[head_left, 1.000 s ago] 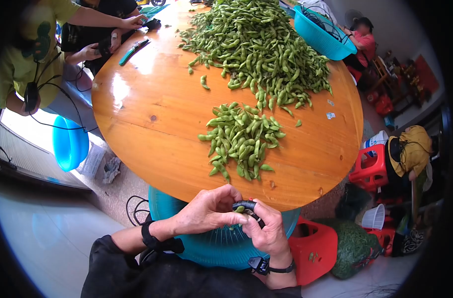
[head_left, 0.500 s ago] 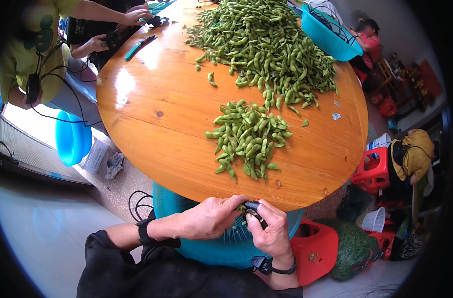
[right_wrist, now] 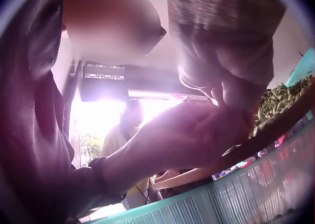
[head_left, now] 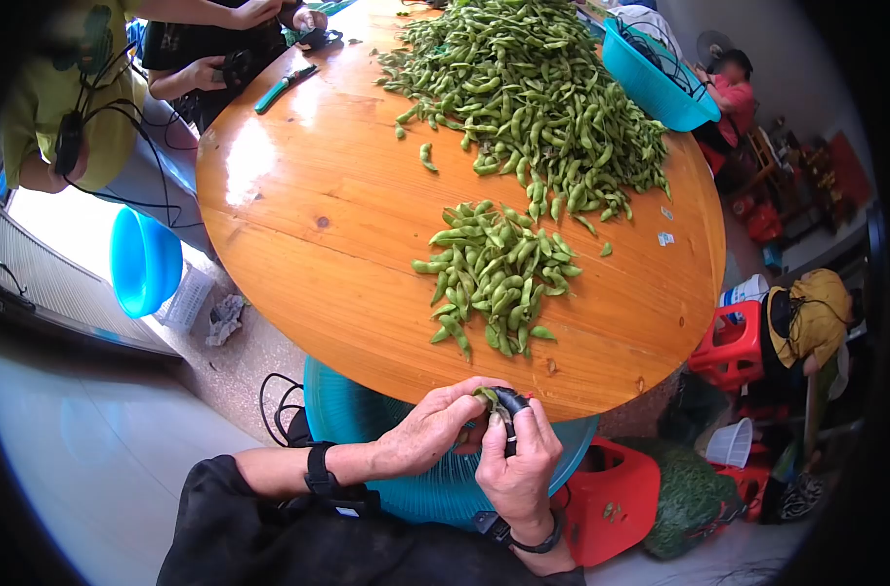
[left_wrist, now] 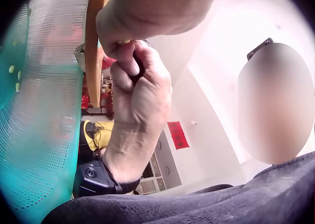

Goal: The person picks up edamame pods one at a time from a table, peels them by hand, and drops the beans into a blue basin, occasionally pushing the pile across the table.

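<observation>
At the table's near edge, my left hand [head_left: 430,428] pinches a green soybean pod [head_left: 485,395] between thumb and forefinger. Close beside it, my right hand [head_left: 525,467] grips a black curved tool [head_left: 512,400] with a small red bit at its far end; the fingers hide much of it. The two hands meet over a large teal basket [head_left: 435,493]. A few pale green beans [left_wrist: 18,81] lie in the basket in the left wrist view. In the right wrist view, the hands cover the pod and tool.
A small pile of pods [head_left: 503,278] lies on the round wooden table [head_left: 298,264], a larger heap [head_left: 538,98] behind it. A teal-handled knife [head_left: 284,88] rests at the far left. A turquoise tub [head_left: 655,78] stands far right, a red stool [head_left: 611,498] beside the basket. People are around the table.
My head view has shifted, so the table sits slightly further right. The left fingers have moved along the pod, which now shows higher up against the black tool. My right hand has turned slightly.
</observation>
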`<state>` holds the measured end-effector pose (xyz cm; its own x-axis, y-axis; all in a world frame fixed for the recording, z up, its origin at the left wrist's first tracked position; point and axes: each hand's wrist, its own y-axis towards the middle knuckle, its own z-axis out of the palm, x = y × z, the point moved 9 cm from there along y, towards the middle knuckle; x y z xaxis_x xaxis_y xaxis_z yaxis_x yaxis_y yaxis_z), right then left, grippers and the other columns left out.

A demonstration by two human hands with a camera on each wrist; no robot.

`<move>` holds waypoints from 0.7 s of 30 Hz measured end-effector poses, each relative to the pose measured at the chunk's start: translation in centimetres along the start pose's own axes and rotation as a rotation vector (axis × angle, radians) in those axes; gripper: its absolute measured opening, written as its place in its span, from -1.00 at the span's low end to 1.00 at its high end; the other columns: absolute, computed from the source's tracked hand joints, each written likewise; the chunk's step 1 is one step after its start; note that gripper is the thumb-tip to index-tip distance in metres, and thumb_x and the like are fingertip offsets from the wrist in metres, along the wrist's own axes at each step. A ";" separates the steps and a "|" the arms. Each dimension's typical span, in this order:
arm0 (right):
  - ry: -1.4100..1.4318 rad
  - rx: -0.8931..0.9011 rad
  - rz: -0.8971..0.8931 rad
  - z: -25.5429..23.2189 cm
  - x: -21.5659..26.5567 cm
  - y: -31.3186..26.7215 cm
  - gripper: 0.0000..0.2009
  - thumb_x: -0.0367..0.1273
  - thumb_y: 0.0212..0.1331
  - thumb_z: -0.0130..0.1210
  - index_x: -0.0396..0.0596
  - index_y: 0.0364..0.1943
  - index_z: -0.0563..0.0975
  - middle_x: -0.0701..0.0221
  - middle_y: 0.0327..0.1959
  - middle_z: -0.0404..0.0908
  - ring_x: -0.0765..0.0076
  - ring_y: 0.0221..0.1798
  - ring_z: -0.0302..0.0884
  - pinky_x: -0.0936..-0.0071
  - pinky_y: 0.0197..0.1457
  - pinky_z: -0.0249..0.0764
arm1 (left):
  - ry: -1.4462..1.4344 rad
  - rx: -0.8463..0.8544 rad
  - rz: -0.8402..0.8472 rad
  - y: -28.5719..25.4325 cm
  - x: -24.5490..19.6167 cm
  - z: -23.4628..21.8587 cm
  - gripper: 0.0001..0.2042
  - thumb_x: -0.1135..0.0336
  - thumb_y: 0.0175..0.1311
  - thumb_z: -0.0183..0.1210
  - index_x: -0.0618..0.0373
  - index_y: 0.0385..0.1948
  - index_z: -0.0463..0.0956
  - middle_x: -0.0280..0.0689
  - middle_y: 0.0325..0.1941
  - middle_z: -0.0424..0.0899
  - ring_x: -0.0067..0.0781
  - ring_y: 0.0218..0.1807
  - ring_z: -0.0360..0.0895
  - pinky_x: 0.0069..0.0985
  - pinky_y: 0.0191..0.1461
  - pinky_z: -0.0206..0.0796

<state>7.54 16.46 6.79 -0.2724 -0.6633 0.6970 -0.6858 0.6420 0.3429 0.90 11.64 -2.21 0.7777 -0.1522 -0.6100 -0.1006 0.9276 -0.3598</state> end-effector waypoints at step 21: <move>0.031 -0.017 0.014 -2.7 -1.2 -0.6 -0.87 -0.52 0.13 0.10 -0.30 -0.26 0.54 0.09 -0.34 0.53 -0.02 -0.38 0.58 0.21 -0.33 0.50 | 0.527 0.181 0.210 -1.2 -1.3 1.3 -0.56 0.56 0.31 -0.05 0.20 0.25 0.37 -0.30 -0.25 0.65 -0.46 -0.24 0.60 -0.45 -0.11 0.47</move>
<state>10.17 17.92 7.42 -0.2603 -0.6423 0.7209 -0.6702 0.6577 0.3440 0.83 11.16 -0.12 0.3349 -0.0646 -0.9400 -0.0758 0.9926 -0.0953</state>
